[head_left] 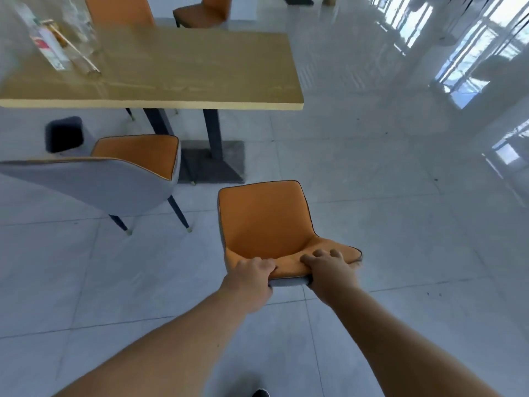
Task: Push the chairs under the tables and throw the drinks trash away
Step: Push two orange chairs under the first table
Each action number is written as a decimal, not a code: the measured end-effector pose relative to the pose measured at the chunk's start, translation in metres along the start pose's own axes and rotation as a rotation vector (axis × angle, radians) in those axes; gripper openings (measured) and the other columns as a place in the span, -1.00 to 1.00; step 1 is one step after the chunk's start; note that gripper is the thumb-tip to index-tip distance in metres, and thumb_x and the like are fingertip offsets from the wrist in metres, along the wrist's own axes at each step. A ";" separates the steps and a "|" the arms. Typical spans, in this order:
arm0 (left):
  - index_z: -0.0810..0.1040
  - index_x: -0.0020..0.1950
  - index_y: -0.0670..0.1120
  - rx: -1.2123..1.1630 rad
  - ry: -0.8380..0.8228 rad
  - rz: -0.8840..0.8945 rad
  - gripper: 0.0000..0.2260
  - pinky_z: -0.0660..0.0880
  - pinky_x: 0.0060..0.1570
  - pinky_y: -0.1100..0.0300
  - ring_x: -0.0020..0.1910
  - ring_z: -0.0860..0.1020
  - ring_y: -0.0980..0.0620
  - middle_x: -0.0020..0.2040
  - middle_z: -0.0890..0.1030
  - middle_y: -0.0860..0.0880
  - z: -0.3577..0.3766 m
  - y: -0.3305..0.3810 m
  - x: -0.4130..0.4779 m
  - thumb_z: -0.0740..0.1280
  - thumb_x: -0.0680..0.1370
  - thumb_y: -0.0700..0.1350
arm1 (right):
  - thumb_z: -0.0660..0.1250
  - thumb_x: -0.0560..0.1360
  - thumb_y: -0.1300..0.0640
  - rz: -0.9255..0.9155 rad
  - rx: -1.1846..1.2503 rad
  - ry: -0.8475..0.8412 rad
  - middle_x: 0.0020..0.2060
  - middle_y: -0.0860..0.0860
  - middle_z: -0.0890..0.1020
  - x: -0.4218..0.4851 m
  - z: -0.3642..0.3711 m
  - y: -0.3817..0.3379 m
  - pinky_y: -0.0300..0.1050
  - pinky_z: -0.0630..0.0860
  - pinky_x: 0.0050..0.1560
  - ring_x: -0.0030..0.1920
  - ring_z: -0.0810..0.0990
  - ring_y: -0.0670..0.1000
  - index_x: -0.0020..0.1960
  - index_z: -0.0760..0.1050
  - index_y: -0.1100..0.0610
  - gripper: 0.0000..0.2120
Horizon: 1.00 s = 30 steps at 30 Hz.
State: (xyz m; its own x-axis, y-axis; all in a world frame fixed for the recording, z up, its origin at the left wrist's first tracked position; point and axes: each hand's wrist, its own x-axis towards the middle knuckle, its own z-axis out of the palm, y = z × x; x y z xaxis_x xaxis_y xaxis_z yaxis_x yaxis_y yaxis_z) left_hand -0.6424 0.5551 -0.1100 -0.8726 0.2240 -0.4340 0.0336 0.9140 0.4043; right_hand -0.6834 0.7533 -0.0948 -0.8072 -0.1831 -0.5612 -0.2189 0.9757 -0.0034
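Observation:
An orange-seated chair point(266, 222) stands on the floor in front of me, well clear of the wooden table point(183, 73). My left hand point(252, 277) and my right hand point(326, 267) both grip the top edge of its backrest. A second orange and grey chair point(114, 170) stands to the left, pulled out from the table's near side. On the table's left end stand clear plastic bottles point(81, 32), one with a red and white label point(47, 47). A dark bin point(64, 134) sits on the floor under the table's left part.
Two more orange chairs point(203, 10) stand beyond the table's far side. The table has a dark post on a square base plate point(213, 161). Glossy pale tile floor point(386, 181) stretches to the right, with window reflections.

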 end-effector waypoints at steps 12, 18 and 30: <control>0.40 0.42 0.07 -0.031 0.035 -0.056 -0.63 0.50 0.17 -0.08 0.24 0.40 -0.10 0.24 0.46 -0.05 -0.141 -0.176 0.076 0.30 0.61 -0.06 | 0.34 0.65 -0.03 0.041 0.081 0.022 0.30 0.01 0.52 0.139 -0.101 -0.163 0.56 0.41 0.27 0.41 0.36 0.23 0.35 0.44 -0.14 -0.72; 0.39 0.45 0.12 -0.050 -0.028 0.006 -0.59 0.49 0.21 -0.09 0.22 0.41 -0.09 0.24 0.46 -0.02 -0.199 -0.243 0.141 0.30 0.60 -0.04 | 0.31 0.66 -0.04 0.084 0.085 0.010 0.35 -0.01 0.48 0.211 -0.150 -0.203 0.61 0.34 0.30 0.43 0.33 0.18 0.37 0.42 -0.17 -0.70; 0.45 0.36 0.14 0.007 -0.089 -0.012 -0.44 0.53 0.06 0.01 0.13 0.49 0.01 0.21 0.53 0.07 -0.240 -0.287 0.180 0.41 0.41 0.30 | 0.37 0.54 -0.08 0.078 -0.105 -0.098 0.37 0.05 0.47 0.263 -0.177 -0.194 0.66 0.04 0.39 0.49 0.29 0.35 0.46 0.33 -0.08 -0.48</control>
State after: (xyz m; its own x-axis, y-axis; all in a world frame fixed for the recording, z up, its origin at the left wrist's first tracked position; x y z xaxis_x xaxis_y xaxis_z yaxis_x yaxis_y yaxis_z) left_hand -0.9258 0.2520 -0.1102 -0.8264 0.2422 -0.5083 0.0273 0.9189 0.3935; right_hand -0.9501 0.4948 -0.0953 -0.7680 -0.0895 -0.6342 -0.2176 0.9677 0.1270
